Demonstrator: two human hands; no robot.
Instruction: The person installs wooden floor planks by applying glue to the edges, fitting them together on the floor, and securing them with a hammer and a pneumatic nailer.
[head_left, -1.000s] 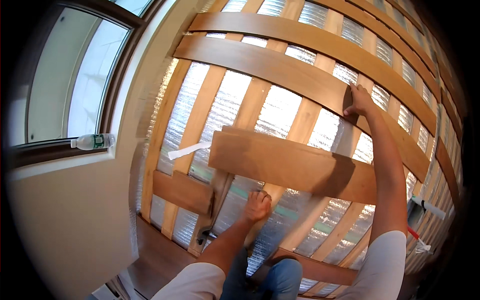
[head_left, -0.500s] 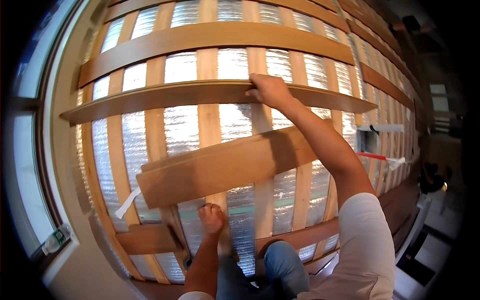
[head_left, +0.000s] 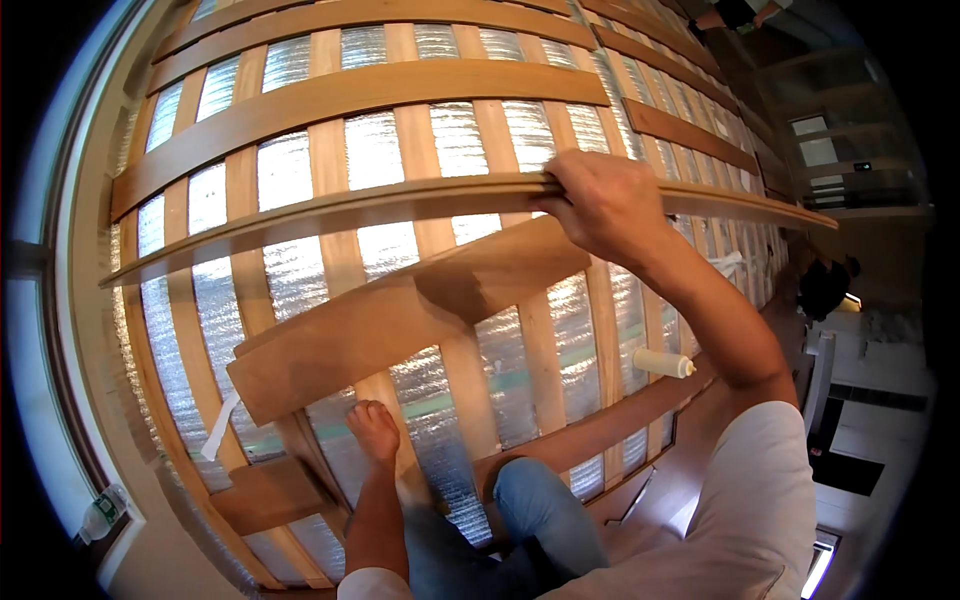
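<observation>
A long brown floorboard (head_left: 400,205) is tilted up on its edge across the wooden battens. My right hand (head_left: 610,205) grips its upper edge, fingers wrapped over it to the right of the middle. Nearer to me, overlapping shorter floorboards (head_left: 340,345) lie slanted over the battens, partly behind my right forearm. Close to their lower edge my left hand (head_left: 375,430) rests low over a batten (head_left: 465,390), its fingers curled in, with nothing visible in them.
Silvery foil (head_left: 440,385) shows between the battens. Several boards, such as this one (head_left: 350,90), lie farther off. A cream bottle (head_left: 664,363) lies at right near another board. A plastic bottle (head_left: 103,513) is by the window at left. People (head_left: 825,290) are at the far right.
My right hand has lifted the long floorboard higher and tipped it more on edge. The view has shifted right, bringing the cream bottle into sight. My left hand stays low beside the shorter boards.
</observation>
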